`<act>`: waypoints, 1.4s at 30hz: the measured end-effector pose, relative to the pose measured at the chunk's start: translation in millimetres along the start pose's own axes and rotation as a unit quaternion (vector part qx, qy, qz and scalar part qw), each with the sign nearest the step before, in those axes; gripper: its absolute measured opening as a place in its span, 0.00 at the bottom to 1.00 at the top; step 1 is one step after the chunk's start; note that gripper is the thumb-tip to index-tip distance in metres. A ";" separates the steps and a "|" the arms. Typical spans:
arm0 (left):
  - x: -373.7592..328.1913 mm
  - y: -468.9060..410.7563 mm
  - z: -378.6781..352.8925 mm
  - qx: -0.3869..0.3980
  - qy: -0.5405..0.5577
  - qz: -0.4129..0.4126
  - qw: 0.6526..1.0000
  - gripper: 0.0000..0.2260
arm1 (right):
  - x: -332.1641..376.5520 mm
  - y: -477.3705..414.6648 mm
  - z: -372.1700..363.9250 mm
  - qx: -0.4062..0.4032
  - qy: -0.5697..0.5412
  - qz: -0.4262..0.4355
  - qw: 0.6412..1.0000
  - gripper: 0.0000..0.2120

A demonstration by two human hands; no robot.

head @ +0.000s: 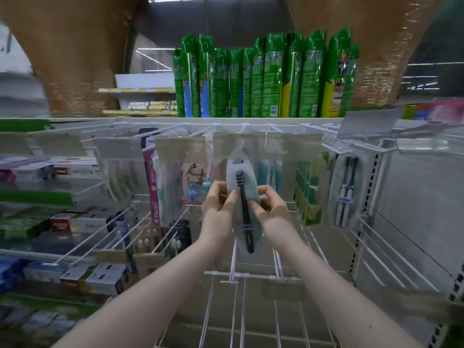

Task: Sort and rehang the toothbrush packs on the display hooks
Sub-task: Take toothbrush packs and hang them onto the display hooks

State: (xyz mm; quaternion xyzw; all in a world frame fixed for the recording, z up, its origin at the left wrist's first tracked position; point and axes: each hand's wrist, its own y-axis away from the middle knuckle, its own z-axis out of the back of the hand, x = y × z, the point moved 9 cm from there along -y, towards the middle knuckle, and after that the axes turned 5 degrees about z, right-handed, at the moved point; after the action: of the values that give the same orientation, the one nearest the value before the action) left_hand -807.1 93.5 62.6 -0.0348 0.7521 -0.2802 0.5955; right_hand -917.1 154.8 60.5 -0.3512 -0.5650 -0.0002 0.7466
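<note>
Store display hooks (pixel 95 233) carried several hung packs (pixel 347 192); left hand (pixel 218 209) and right hand (pixel 271 209) both pinched one toothbrush pack (pixel 242 172), apparently not yet hung.

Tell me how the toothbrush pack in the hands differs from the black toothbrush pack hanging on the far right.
The held pack shows one black brush; the hanging pack shows two. The held pack is pinched by the left hand and right hand; the hanging pack hangs untouched. Both are pale oval packs with brush heads up.
</note>
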 end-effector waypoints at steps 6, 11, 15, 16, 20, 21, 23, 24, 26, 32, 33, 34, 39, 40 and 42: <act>-11.1 -4.8 3.6 0.009 -0.016 -0.062 0.998 0.07 | 12.2 -2.6 -2.2 0.012 -0.020 0.052 0.998 0.03; -8.3 -18.8 3.4 0.012 -0.028 -0.038 0.999 0.05 | 9.1 -10.9 -4.0 -0.013 -0.015 0.046 0.999 0.04; -10.3 -26.3 -0.3 0.027 -0.019 -0.058 0.998 0.07 | 10.8 -15.0 -4.7 -0.022 -0.030 0.068 0.997 0.04; -11.8 -26.5 -1.5 0.036 -0.014 -0.070 0.997 0.07 | 10.4 -15.4 -4.5 -0.023 -0.032 0.072 0.997 0.03; -13.6 -30.2 -5.3 0.070 0.015 -0.105 0.992 0.03 | 8.3 -18.0 -1.6 -0.030 -0.034 0.088 0.995 0.02; -13.3 -30.7 -6.0 0.075 0.021 -0.108 0.991 0.03 | 8.1 -18.4 -1.0 -0.032 -0.036 0.091 0.995 0.02; -11.7 -32.5 -8.1 0.084 0.026 -0.113 0.990 0.03 | 7.4 -19.7 0.4 -0.034 -0.039 0.095 0.994 0.02; -10.2 -33.2 -8.8 0.086 0.027 -0.113 0.989 0.03 | 6.7 -20.0 0.3 -0.032 -0.042 0.095 0.994 0.03; -5.6 -36.4 -9.3 0.084 0.027 -0.104 0.991 0.04 | 4.8 -20.5 -0.3 -0.027 -0.047 0.093 0.994 0.03; 6.7 -49.1 -7.8 0.055 0.009 -0.070 0.996 0.05 | -9.3 -30.1 0.7 -0.055 -0.040 0.067 0.995 0.03; 8.6 -51.4 -8.2 0.054 0.007 -0.066 0.996 0.05 | -13.6 -32.6 1.3 -0.064 -0.040 0.057 0.996 0.03; 10.2 -52.8 -8.6 0.052 0.004 -0.061 0.997 0.05 | -17.1 -34.0 1.6 -0.069 -0.043 0.047 0.996 0.03; 19.8 -72.0 -8.9 0.023 0.012 -0.030 0.999 0.03 | -30.2 -53.5 3.2 -0.109 -0.027 0.025 0.993 0.04; 22.7 -75.7 -8.7 0.018 0.014 -0.023 0.999 0.03 | -32.9 -59.3 4.2 -0.120 -0.016 0.025 0.992 0.04; 31.9 -81.4 -9.2 0.020 0.005 -0.008 1.000 0.04 | -38.7 -70.1 5.8 -0.137 0.006 0.024 0.990 0.03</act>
State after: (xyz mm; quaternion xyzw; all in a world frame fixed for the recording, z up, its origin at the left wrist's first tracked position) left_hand -847.7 16.2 73.5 -0.0277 0.7493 -0.2998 0.5898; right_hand -963.8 89.7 65.2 -0.4635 -0.5468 -0.0616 0.6945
